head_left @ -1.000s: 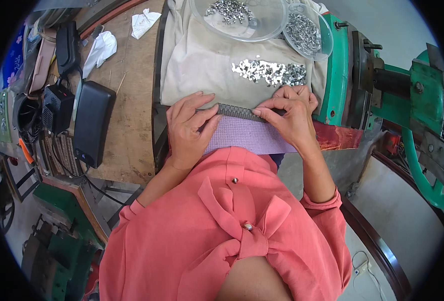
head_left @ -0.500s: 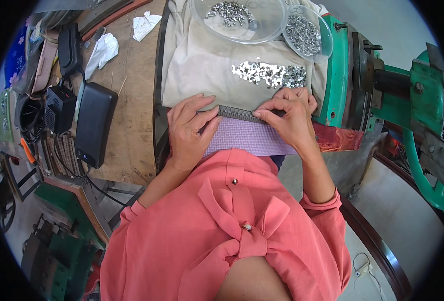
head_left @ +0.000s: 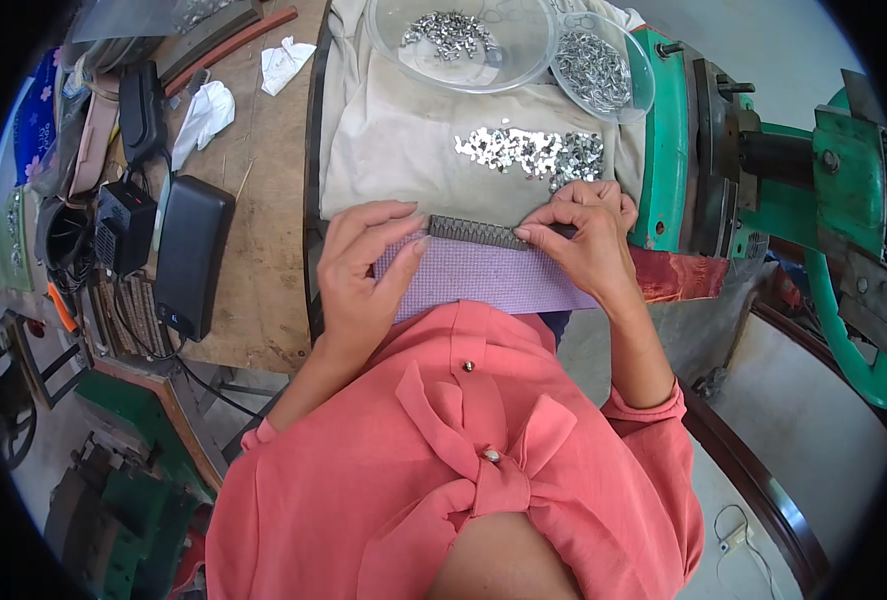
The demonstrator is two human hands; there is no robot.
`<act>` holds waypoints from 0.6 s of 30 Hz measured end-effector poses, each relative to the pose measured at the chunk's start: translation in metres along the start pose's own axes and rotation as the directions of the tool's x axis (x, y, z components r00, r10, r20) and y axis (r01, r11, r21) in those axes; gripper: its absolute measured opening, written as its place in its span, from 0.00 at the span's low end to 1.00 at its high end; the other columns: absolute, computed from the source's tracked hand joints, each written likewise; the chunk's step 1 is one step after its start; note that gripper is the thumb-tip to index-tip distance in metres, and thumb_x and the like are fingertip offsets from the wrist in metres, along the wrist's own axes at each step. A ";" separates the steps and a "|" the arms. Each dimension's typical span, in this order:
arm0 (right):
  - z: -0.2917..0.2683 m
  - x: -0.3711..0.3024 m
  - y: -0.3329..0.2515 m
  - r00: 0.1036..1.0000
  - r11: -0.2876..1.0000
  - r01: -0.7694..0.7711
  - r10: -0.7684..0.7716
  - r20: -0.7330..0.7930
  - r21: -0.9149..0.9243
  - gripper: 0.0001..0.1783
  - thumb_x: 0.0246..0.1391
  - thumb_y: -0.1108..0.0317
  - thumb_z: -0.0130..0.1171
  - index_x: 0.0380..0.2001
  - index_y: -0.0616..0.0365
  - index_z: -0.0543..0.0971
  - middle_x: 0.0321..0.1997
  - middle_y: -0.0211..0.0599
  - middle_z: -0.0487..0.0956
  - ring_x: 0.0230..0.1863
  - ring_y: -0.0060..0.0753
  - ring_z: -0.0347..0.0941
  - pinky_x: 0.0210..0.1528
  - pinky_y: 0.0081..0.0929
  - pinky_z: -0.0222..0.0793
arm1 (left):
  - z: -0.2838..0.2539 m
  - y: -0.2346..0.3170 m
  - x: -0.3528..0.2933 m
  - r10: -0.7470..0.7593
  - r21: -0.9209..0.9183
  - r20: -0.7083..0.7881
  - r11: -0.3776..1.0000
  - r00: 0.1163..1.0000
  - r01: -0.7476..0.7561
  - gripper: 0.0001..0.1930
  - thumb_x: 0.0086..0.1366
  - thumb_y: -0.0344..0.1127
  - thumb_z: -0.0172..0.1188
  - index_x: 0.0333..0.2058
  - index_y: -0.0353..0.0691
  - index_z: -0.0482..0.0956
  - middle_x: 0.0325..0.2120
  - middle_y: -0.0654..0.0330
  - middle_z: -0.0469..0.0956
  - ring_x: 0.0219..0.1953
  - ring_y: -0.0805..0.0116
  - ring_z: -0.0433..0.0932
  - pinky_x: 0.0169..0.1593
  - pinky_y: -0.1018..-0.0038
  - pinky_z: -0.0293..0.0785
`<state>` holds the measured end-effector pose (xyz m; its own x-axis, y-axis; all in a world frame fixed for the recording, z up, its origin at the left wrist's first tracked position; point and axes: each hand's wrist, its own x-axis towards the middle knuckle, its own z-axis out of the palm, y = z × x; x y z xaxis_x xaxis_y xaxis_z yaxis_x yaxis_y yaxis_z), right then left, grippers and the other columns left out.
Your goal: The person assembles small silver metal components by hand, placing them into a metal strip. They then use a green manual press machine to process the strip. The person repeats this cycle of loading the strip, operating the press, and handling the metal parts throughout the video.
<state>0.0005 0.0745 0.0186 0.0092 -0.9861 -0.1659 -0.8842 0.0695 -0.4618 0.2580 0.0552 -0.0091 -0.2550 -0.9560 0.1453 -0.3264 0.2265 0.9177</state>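
Observation:
A dark ridged metal bar [head_left: 475,232] with a row of slots lies crosswise at the near edge of the beige cloth [head_left: 393,140], by a purple woven mat [head_left: 483,268]. My right hand [head_left: 591,232] has thumb and forefinger closed at the bar's right end. Just off its left end is my left hand [head_left: 359,262], its thumb and fingers apart with nothing visible between them. Beyond the bar, small shiny metal pieces [head_left: 528,152] are spread on the cloth, close to my right knuckles.
Two clear plastic tubs [head_left: 508,75] [head_left: 643,100] with small metal parts stand at the back. To the right is a green machine [head_left: 668,150]. A black power bank [head_left: 195,255], cables and white tissues [head_left: 206,115] lie on the wooden table [head_left: 263,220] at left.
My left hand has drawn back left from the bar and its fingers have spread. The right hand stays at the bar's right end. The whole view has shifted slightly.

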 end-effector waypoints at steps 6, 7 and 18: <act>0.002 0.000 0.000 0.999 1.000 0.003 -0.003 -0.034 -0.007 0.08 0.43 0.57 0.74 0.28 0.45 0.89 0.35 0.24 0.79 0.49 0.36 0.65 0.61 0.43 0.46 | -0.037 0.109 0.053 0.411 -0.281 0.272 0.899 0.870 -0.336 0.13 0.53 0.28 0.67 0.40 0.39 0.84 0.38 0.57 0.81 0.40 0.57 0.79 0.43 0.68 0.74; -0.004 -0.003 0.002 0.999 0.999 -0.041 0.041 0.007 -0.015 0.08 0.43 0.57 0.74 0.28 0.44 0.89 0.35 0.23 0.79 0.50 0.36 0.65 0.62 0.43 0.47 | -0.041 0.123 0.060 0.456 -0.292 0.279 0.879 0.845 -0.378 0.12 0.54 0.28 0.67 0.39 0.40 0.83 0.37 0.58 0.80 0.38 0.57 0.78 0.42 0.68 0.74; -0.003 0.001 0.008 0.999 1.000 -0.026 0.025 0.043 0.008 0.09 0.43 0.57 0.74 0.28 0.45 0.89 0.35 0.22 0.78 0.49 0.35 0.65 0.62 0.44 0.47 | -0.032 0.171 0.033 0.468 -0.101 0.157 0.883 0.870 -0.458 0.04 0.58 0.36 0.61 0.27 0.44 0.79 0.24 0.62 0.75 0.26 0.63 0.76 0.29 0.70 0.68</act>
<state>-0.0079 0.0734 0.0171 0.0067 -0.9766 -0.2148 -0.8806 0.0960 -0.4640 0.2226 0.0566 0.1640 -0.5173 -0.6959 0.4981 -0.0798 0.6188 0.7815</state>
